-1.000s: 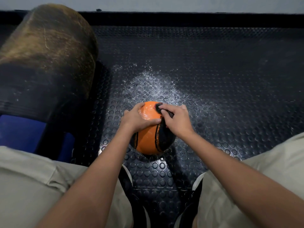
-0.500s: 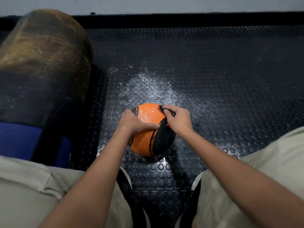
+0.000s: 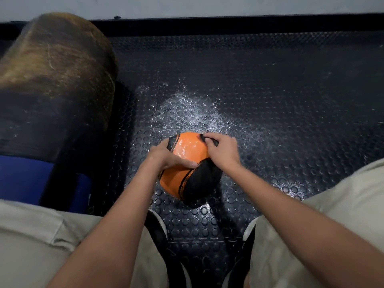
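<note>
Head view: scrubbing step. Left hand (image 3: 166,156) curls round the wet orange ball (image 3: 187,148), low over the floor mat (image 3: 270,100); right hand (image 3: 223,150) pinches a dark pad (image 3: 207,139) against its top. Next, probably, turn the ball to an unscrubbed patch.

One camera sits on my head, looking forward and steeply down between my legs (image 3: 332,215) at the studded floor mat (image 3: 291,100). It is close. My forearms fill the near edge. My left hand (image 3: 166,156) on the ball (image 3: 187,146) and my right hand (image 3: 223,151), pinching a small dark pad (image 3: 207,139), sit mid-frame. The wall base (image 3: 228,26) runs along the far edge.
</note>
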`<state>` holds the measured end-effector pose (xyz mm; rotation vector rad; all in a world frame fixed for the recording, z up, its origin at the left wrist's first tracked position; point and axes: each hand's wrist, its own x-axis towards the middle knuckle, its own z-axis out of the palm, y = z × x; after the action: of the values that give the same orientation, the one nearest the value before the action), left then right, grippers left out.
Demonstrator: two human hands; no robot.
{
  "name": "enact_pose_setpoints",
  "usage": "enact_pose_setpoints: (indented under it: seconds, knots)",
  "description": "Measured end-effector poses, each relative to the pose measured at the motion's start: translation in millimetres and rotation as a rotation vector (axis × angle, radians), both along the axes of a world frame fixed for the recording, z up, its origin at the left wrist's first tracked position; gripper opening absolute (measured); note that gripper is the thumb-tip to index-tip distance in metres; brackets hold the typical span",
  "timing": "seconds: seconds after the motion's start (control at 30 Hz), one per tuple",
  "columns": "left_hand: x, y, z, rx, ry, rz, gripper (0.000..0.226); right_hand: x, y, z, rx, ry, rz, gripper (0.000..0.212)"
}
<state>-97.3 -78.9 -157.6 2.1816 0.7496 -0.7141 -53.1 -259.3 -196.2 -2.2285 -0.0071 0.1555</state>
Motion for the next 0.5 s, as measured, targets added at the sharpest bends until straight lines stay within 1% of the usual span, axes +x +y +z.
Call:
enact_pose_setpoints:
  seconds: [0.07,0.1,0.13,0.17,0.2,0.23,0.3,0.33,0.37,0.4,0.43,0.5]
  knots:
    - [-2.2,-5.4,8.0,0.049,0.056,-0.005,0.152,2.9,-9.8,-5.2,-0.004,0.137,-0.118,0.026]
    - [-2.6,-7.9,11.1,0.065,0.077,0.004,0.150,2.3,-13.9,-6.7,-0.012,0.182,-0.153,0.026]
    - [-2.1,-9.6,11.7,0.072,0.093,0.019,0.153,-0.2,-14.9,-6.7,-0.018,0.189,-0.175,0.026]
    - [-1.1,-10.7,10.9,0.073,0.099,0.035,0.160,-4.3,-14.5,-5.3,-0.022,0.153,-0.178,0.026]
    - [0.6,-10.9,9.3,0.073,0.101,0.054,0.165,-9.1,-12.4,-3.8,-0.019,0.085,-0.147,0.026]
    - [1.5,-10.6,8.6,0.072,0.102,0.067,0.166,-14.3,-8.9,-1.7,-0.019,-0.001,-0.072,0.025]
    - [2.6,-7.1,6.0,0.069,0.102,0.075,0.160,-23.5,-1.6,6.5,-0.024,-0.137,0.148,0.025]
    - [1.8,-5.4,6.8,0.072,0.092,0.061,0.157,-26.1,1.5,9.1,-0.025,-0.186,0.231,0.025]
    - [0.8,-3.3,7.2,0.073,0.080,0.043,0.153,-26.3,3.5,8.1,-0.021,-0.209,0.266,0.025]
    - [0.1,-1.0,7.3,0.067,0.066,0.030,0.149,-23.7,3.9,5.4,-0.019,-0.203,0.241,0.025]
    - [-0.7,0.8,8.1,0.053,0.055,0.023,0.146,-18.4,3.0,1.7,-0.016,-0.164,0.169,0.025]
    - [-2.6,1.4,11.0,0.037,0.053,0.017,0.144,-5.5,-1.7,-7.1,0.002,-0.003,-0.017,0.024]
